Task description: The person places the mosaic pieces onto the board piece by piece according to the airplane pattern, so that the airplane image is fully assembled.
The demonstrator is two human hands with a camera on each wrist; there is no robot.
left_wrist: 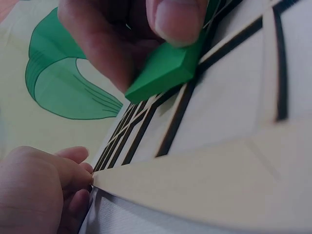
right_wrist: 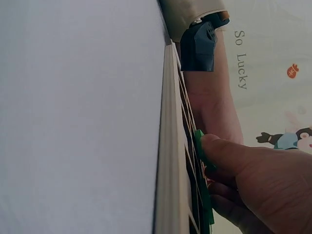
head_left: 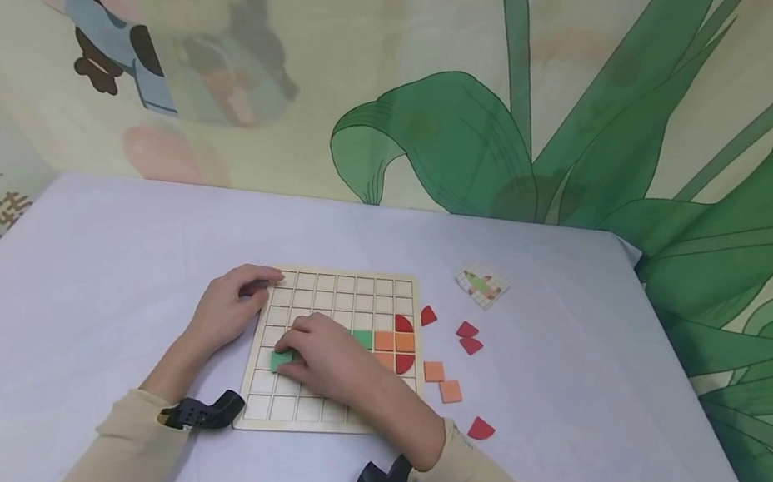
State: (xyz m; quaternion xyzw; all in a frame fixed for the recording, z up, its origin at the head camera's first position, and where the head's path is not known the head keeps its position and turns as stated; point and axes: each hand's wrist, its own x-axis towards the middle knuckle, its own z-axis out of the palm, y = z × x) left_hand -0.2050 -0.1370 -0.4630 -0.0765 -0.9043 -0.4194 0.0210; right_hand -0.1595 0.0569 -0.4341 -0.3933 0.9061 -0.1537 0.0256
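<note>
We judge the step in hand to be setting a tile into the grid: our right hand [head_left: 326, 354] pinches a flat green square tile [head_left: 280, 361] between thumb and fingers, over the left part of a pale wooden board [head_left: 284, 408] divided into square cells. The tile tilts there (whether a corner touches the strips, we cannot tell). Our left hand [head_left: 228, 304] rests relaxed against the board's left edge near the far corner, seemingly steadying it.

The next move, as we read it, calls for lining the tile up with one cell, lowering it flat and letting go. Rightward on the board sit another green square [head_left: 362, 338], orange square tiles [head_left: 384, 341] and red quarter-circle pieces [head_left: 403, 325]; loose orange squares [head_left: 451, 391] lie beside it on the white-covered table [head_left: 129, 234].
</note>
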